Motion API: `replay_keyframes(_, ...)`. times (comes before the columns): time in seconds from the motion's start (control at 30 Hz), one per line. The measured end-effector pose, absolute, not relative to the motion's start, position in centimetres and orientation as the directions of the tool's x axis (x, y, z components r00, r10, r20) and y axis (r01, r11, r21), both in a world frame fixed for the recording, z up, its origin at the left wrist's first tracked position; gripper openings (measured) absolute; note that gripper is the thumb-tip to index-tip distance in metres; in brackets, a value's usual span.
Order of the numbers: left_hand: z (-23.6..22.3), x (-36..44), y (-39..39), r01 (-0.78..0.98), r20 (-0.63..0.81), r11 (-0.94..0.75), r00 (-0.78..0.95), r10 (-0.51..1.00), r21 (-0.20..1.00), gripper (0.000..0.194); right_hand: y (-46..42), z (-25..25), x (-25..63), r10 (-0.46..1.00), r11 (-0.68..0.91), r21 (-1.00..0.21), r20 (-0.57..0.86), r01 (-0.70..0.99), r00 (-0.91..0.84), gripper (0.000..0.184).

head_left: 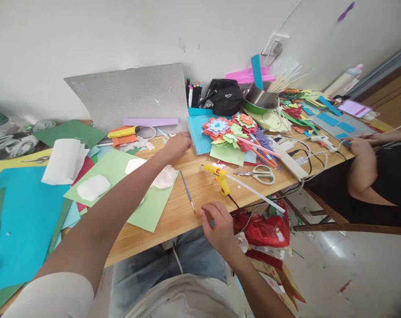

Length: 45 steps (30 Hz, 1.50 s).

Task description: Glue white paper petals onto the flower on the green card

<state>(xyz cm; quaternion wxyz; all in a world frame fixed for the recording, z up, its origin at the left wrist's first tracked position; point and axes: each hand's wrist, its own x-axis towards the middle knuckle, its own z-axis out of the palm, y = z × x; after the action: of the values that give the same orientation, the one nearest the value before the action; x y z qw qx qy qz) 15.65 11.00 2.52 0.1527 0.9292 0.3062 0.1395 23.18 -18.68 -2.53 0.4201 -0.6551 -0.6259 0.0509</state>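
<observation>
My left hand (176,146) reaches across to the back of the wooden table, near the foot of the grey board (137,95) and the edge of a blue sheet (200,137). Its fingers point down and their tips are hidden. At the front edge, my right hand (218,225) is curled, thumb and forefinger tips together; anything between them is too small to make out. Close by lie a thin blue paintbrush (187,192) and a yellow glue gun (220,176) with a long white glue stick. Under my left forearm, white shapes (94,187) rest on light green paper (154,212).
Scissors (261,174) and paper flowers (220,128) lie right of centre. Behind them stand a black pouch (227,97) and a pot (260,99) with sticks. Blue sheets (28,207) cover the left. A co-worker's arm (362,163) is at right; cables (315,152) run between.
</observation>
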Motion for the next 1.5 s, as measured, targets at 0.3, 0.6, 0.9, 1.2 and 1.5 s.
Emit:
replay_keyframes(0.3,6.3,9.4,5.7,0.147,-0.228,0.178,0.500,0.835,0.973,0.022,-12.7,-0.3,19.7,0.963,-0.151,-0.241,0.183,0.959,0.198,0.017)
replay_keyframes(0.6,6.1,5.4,1.4,0.136,-0.181,0.138,0.380,0.907,0.981,0.028,-12.5,0.3,19.1,0.979,-0.178,-0.039,0.099,0.983,0.181,0.026)
replay_keyframes(0.9,3.5,2.4,-0.7,0.313,-0.053,-0.043,0.291,0.955,0.949,0.021,-15.6,1.6,21.7,0.977,0.000,-0.588,0.172,0.809,0.124,0.028)
replay_keyframes(1.2,0.8,4.7,-2.3,0.680,0.172,-0.264,0.202,0.964,0.684,0.009,-14.3,2.5,22.7,0.934,0.253,-0.967,0.239,-0.018,0.267,0.016)
replay_keyframes(1.5,-0.2,3.6,-1.1,0.658,0.107,-0.133,0.080,0.991,0.741,0.016,-10.8,1.0,19.8,0.830,0.307,-0.836,0.469,0.456,0.302,0.017)
